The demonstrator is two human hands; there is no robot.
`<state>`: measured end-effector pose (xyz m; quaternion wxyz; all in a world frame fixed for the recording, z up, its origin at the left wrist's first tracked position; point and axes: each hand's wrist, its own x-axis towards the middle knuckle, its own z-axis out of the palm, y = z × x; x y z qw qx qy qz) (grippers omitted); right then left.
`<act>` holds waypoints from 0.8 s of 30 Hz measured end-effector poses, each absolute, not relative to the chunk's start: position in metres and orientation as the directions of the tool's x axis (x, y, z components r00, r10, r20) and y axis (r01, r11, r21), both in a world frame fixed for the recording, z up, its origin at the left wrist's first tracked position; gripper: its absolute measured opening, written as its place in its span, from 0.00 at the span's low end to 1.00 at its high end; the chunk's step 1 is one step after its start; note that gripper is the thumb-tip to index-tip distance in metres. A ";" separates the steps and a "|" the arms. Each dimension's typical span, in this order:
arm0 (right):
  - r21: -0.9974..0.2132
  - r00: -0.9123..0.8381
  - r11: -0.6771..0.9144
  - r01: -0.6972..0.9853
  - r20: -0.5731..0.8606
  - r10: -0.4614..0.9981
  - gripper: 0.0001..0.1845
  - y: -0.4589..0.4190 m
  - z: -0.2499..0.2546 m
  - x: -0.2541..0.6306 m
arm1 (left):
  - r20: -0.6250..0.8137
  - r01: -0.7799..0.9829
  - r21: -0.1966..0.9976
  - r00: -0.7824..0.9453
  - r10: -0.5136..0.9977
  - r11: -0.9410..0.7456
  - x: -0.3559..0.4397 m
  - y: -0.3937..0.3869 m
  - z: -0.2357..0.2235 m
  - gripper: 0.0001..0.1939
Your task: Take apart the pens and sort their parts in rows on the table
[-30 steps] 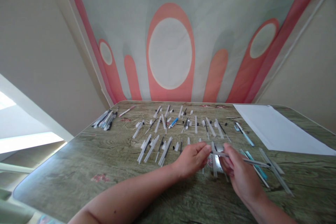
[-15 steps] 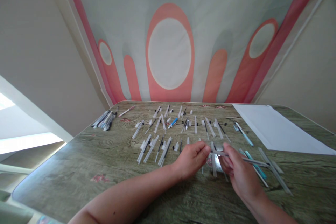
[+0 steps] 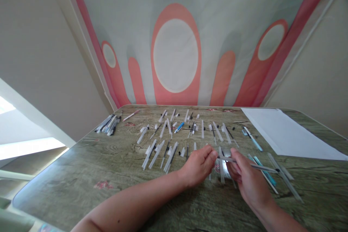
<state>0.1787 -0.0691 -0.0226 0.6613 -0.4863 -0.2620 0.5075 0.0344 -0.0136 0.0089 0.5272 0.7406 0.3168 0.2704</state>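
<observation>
A slim translucent pen [image 3: 262, 168] with a dark end lies nearly level across both my hands above the table. My left hand [image 3: 200, 164] pinches its left tip; that tip is hidden behind the fingers. Thumb and fingers of my right hand [image 3: 244, 174] close around the pen's middle, and its dark end sticks out to the right. Below the hands lie clear pen barrels [image 3: 221, 174]. To the right of my right hand rest a teal pen [image 3: 268, 174] and more clear tubes [image 3: 289, 185].
Rows of pen barrels [image 3: 157, 156], dark refills and small caps spread over the wood-patterned table [image 3: 81, 174]. A blue pen [image 3: 179, 127] lies among them. A bundle of pens [image 3: 109, 124] sits at the left, a pink pen [image 3: 131, 115] near it. White paper [image 3: 288, 136] covers the right back.
Almost nothing differs. Both hands hold the same pen in nearly the same place, with only a very slight shift of the fingers.
</observation>
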 end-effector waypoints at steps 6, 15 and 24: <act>-0.917 0.343 0.016 -0.397 -0.132 0.930 0.24 -0.069 -0.025 0.179 | -0.029 0.062 0.998 0.688 0.725 -0.018 0.041 -0.014 0.000 0.21; -0.902 0.353 0.036 -0.431 -0.131 0.927 0.26 -0.066 -0.022 0.180 | 0.086 0.079 0.980 0.662 0.745 -0.183 0.035 -0.009 -0.001 0.15; -0.903 0.343 0.012 -0.430 -0.151 0.927 0.26 -0.068 -0.022 0.179 | 0.049 0.166 0.960 0.690 0.722 -0.224 0.034 -0.014 0.003 0.17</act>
